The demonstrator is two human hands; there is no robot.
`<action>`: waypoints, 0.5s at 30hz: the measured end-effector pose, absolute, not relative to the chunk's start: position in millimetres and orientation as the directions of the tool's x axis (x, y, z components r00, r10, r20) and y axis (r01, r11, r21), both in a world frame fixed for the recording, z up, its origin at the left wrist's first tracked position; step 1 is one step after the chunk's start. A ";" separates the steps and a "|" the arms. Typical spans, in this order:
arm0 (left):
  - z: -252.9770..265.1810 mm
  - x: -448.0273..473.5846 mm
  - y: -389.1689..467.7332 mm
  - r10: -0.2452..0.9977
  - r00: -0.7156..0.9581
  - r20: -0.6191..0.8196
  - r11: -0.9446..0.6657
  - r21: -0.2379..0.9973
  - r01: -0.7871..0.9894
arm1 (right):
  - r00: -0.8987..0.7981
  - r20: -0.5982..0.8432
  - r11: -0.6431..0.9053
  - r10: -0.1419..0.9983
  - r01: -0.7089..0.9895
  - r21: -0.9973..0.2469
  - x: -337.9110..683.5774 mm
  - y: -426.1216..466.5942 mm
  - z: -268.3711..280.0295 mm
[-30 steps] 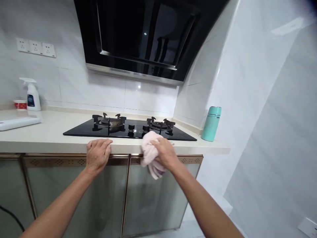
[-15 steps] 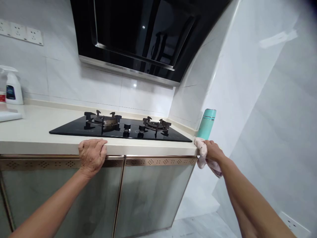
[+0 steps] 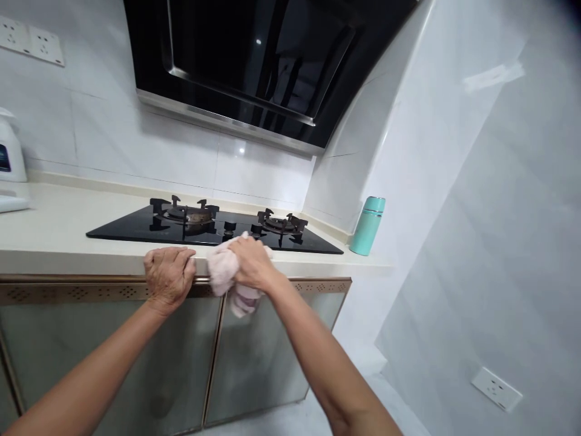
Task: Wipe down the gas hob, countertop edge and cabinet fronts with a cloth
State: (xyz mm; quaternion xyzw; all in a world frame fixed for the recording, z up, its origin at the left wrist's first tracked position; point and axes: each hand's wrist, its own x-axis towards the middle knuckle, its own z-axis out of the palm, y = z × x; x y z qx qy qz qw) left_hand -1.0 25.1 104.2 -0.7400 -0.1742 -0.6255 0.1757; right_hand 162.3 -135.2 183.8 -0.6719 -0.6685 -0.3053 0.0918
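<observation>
I'm in a kitchen, no doubt about it: there's a two-burner hob [image 3: 244, 223] set into the pale bench [image 3: 59, 209] in front of me, a big black range hood [image 3: 236, 60] angled above it, glassy-looking cupboard doors [image 3: 256, 354] underneath, plus marble-look wall tiles [image 3: 177, 151] with sockets [image 3: 31, 40] on them.

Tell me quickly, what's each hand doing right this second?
Left hand: open, resting on the countertop's front edge.
Right hand: closed on a pale pink cloth, at the same edge.
</observation>
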 end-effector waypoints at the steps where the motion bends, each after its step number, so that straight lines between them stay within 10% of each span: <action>1: 103.4 -3.3 26.6 0.023 0.165 0.986 -0.880 -0.058 0.471 | -0.116 0.538 -0.057 0.835 0.954 0.294 147.9 -120.8 184.2; 8: 107.2 -21.7 24.4 0.084 0.348 0.934 -0.870 -0.102 0.483 | -0.149 0.608 -0.046 0.780 0.955 0.293 138.7 -115.3 172.1; 15: 111.3 -19.8 15.1 0.104 0.326 0.940 -0.872 -0.072 0.485 | 0.210 0.590 -0.366 0.779 0.917 0.157 274.7 -222.2 155.1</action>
